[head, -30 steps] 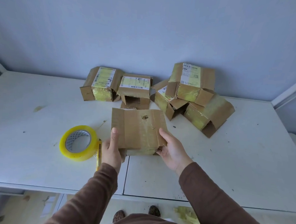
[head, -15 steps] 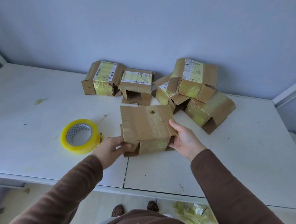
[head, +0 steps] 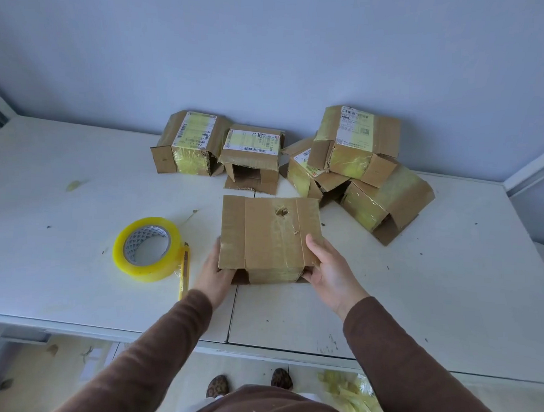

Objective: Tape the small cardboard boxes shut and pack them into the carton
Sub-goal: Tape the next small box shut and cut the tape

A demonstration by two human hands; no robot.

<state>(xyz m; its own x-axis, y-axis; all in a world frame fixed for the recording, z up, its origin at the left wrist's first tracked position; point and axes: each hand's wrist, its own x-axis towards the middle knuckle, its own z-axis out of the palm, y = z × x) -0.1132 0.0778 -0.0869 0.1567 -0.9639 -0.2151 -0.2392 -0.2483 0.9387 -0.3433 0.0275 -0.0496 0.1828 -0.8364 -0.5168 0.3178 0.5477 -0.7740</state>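
Both my hands are on the small cardboard box [head: 267,237] in front of me, mid-table, near the front edge of the white table [head: 71,274]. My left hand [head: 213,273] sits at the box's lower left corner, fingers mostly hidden under the side flap, so I can't tell how tightly they curl; it looks like it grips the box from that side. My right hand [head: 328,271] holds the lower right corner, thumb lying on top of the box, fingers wrapped underneath. Box top has a torn hole and old clear tape, side flaps sticking out flat left and right. Roll of yellow tape [head: 147,249] lies flat just left of my left hand, a yellow utility knife [head: 184,269] touching its right side. Five more boxes along the wall behind: one with label [head: 190,143] far left, an open-fronted one [head: 251,157] beside it, then a pile on the right, with one box [head: 304,169] partly hidden, a top box [head: 354,144] stacked on it and on the tilted right box [head: 387,201]. Yellow tape scraps [head: 346,395] on the floor below the table edge. Brown sleeves on both arms.
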